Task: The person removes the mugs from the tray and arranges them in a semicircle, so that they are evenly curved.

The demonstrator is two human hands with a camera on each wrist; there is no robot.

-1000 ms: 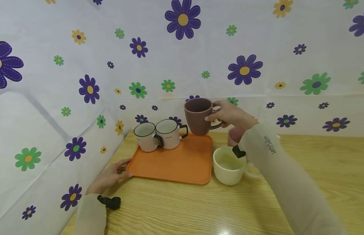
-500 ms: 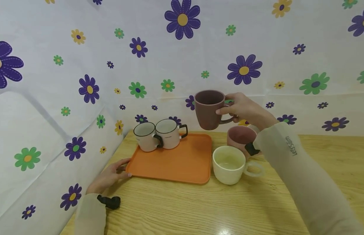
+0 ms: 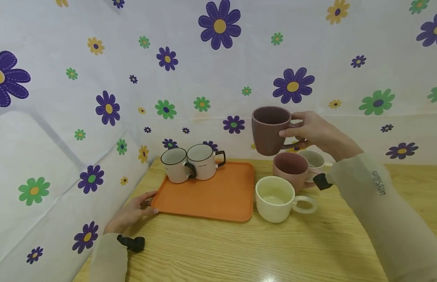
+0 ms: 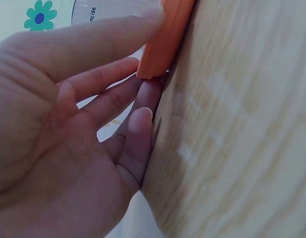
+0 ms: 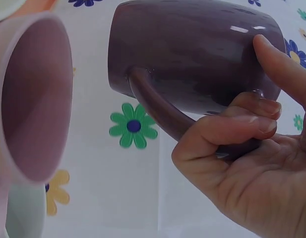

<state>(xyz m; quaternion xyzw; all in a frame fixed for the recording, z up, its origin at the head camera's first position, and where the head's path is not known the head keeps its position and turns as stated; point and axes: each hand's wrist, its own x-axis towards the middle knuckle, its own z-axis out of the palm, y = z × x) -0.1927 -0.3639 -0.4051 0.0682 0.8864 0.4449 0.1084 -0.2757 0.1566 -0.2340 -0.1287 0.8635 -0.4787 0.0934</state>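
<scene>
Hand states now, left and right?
Left hand: pinching the edge of the orange rectangular tray.
Right hand: holding the glossy purplish-brown mug by its handle.

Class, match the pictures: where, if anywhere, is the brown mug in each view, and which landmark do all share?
Head: brown mug right of centre, held in the right hand.
Left wrist: not in it.
Right wrist: upper middle, handle below.
Shared landmark: the flowered backdrop.

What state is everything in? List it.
Brown mug: held aloft
Tray: face up
Left black-rimmed mug: upright, on tray
Right black-rimmed mug: upright, on tray
Pink mug: upright
Cream mug: upright
Grey-white mug: upright
Left hand: pinching tray
Right hand: gripping brown mug
</scene>
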